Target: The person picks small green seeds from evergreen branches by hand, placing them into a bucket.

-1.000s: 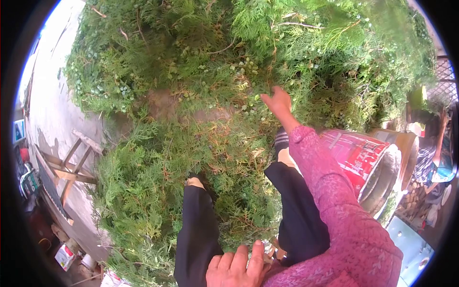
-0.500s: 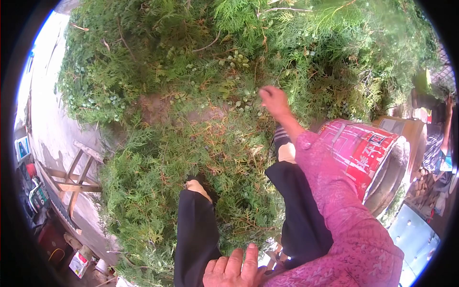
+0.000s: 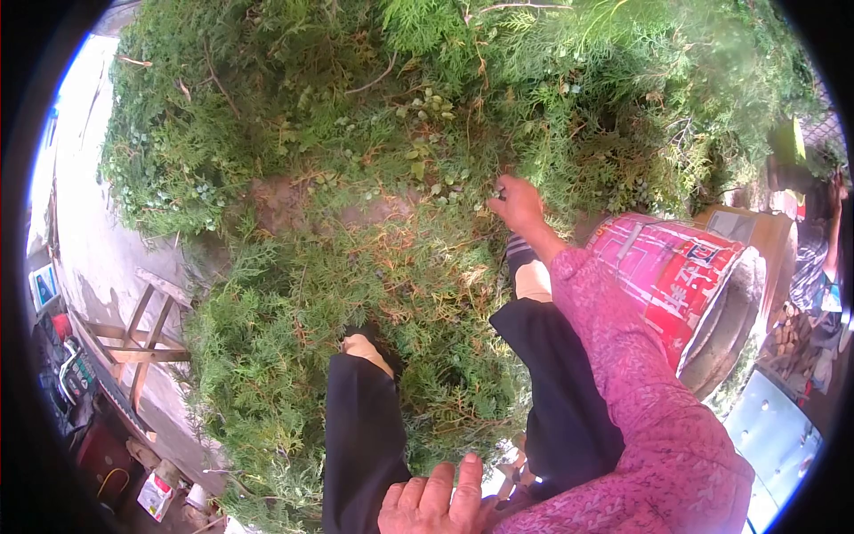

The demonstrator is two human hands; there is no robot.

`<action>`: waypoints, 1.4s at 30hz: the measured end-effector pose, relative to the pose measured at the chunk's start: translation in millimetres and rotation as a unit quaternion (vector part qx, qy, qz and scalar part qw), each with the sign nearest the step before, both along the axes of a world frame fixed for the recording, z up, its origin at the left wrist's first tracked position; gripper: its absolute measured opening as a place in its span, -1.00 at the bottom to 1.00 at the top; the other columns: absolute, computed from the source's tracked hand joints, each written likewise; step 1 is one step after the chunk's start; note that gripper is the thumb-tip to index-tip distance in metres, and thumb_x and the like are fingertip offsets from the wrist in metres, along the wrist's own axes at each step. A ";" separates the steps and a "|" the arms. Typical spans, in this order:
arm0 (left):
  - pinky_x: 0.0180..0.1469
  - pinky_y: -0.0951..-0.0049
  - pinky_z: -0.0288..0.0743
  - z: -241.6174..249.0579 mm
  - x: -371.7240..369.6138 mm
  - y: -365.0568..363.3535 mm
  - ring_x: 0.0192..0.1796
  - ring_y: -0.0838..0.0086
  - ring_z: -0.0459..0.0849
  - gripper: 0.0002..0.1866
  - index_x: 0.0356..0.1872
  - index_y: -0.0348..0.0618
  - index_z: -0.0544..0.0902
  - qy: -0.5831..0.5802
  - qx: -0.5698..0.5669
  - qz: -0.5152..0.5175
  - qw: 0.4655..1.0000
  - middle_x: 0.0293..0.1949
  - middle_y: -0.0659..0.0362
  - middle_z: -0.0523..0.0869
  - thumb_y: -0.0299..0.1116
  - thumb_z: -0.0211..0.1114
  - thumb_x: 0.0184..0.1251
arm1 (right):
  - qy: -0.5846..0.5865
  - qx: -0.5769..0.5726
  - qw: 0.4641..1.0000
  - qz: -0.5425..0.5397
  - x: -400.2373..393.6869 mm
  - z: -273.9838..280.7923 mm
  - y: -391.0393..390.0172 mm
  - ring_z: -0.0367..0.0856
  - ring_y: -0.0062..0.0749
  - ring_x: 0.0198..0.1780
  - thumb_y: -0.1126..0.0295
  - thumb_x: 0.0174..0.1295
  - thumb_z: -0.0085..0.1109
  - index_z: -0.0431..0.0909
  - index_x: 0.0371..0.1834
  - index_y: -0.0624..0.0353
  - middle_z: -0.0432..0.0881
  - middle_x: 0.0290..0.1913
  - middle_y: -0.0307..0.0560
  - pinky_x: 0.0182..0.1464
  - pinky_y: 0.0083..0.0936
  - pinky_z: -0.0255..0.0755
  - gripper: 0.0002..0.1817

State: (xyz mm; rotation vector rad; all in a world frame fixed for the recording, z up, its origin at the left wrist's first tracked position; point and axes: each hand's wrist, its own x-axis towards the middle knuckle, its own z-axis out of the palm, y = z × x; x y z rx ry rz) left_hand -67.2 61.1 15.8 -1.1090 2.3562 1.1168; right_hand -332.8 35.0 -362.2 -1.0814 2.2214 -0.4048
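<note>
My right hand (image 3: 518,205), at the end of a pink patterned sleeve, is over green cypress-like branches (image 3: 427,294) carrying small pale-green cones (image 3: 436,102). Its thumb and fingertips come together in a pinch; whatever is between them is too small to make out. Below it lies my right foot, partly hidden by the forearm. My left hand (image 3: 434,498) rests palm down near my left thigh at the bottom edge, fingers stretched out and a little apart, holding nothing.
A red and pink bucket (image 3: 667,276) lies on its side by my right arm. Left is a wooden frame (image 3: 138,343) on pale concrete. A metal sheet (image 3: 774,454) lies lower right. At the far right, another person's arm (image 3: 834,227) shows.
My right hand has moved slightly right and down over the foliage, and its thumb and fingertips now pinch together. My left hand has stayed put. The view has shifted a little.
</note>
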 end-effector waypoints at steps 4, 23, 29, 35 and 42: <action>-0.27 0.32 0.40 -2.0 1.5 1.5 -0.33 0.27 0.53 -0.39 0.06 -0.19 0.42 0.004 -0.006 -0.002 1.000 -0.24 0.09 0.57 -0.24 0.34 -0.11 | 0.023 -0.042 0.998 0.038 2.9 -7.7 8.8 0.52 0.07 -0.28 0.36 -0.12 0.27 0.52 -0.30 0.16 0.54 -0.33 0.13 -0.22 -0.22 0.42 -0.72; -0.25 0.31 0.39 -0.9 6.8 -1.1 -0.30 0.26 0.53 -0.35 0.10 -0.18 0.39 0.005 0.017 0.014 1.000 -0.18 0.09 0.57 -0.27 0.34 -0.13 | -0.114 -0.059 0.990 -0.066 -18.0 -5.9 16.7 0.58 -0.27 -0.51 0.42 0.03 0.14 0.50 -0.10 0.17 0.58 -0.46 0.05 -0.39 -0.41 0.46 -0.69; -0.24 0.32 0.40 -2.3 7.8 0.4 -0.30 0.27 0.53 -0.34 0.10 -0.18 0.39 0.001 0.014 0.008 1.000 -0.17 0.11 0.56 -0.27 0.34 -0.15 | 0.094 -0.023 0.992 0.080 2.2 2.4 2.9 0.59 -0.11 -0.43 0.35 0.01 0.21 0.49 -0.19 0.18 0.58 -0.48 0.12 -0.35 -0.32 0.46 -0.71; -0.24 0.32 0.40 -2.4 8.6 0.4 -0.30 0.28 0.53 -0.34 0.10 -0.17 0.40 0.004 0.011 0.016 1.000 -0.17 0.11 0.56 -0.27 0.34 -0.15 | -0.516 0.087 0.839 -0.150 -13.0 14.6 2.5 0.59 -0.47 -0.46 0.33 0.11 0.19 0.46 -0.26 0.17 0.59 -0.43 -0.12 -0.60 -0.62 0.36 -0.80; -0.25 0.31 0.39 -2.5 9.5 0.9 -0.31 0.27 0.52 -0.36 0.09 -0.17 0.40 0.002 0.009 0.016 1.000 -0.19 0.11 0.57 -0.27 0.33 -0.14 | -0.651 0.024 0.747 -0.135 -9.5 11.8 0.4 0.52 -0.54 -0.48 0.39 0.22 0.06 0.48 -0.17 0.15 0.52 -0.47 -0.17 -0.53 -0.65 0.41 -0.85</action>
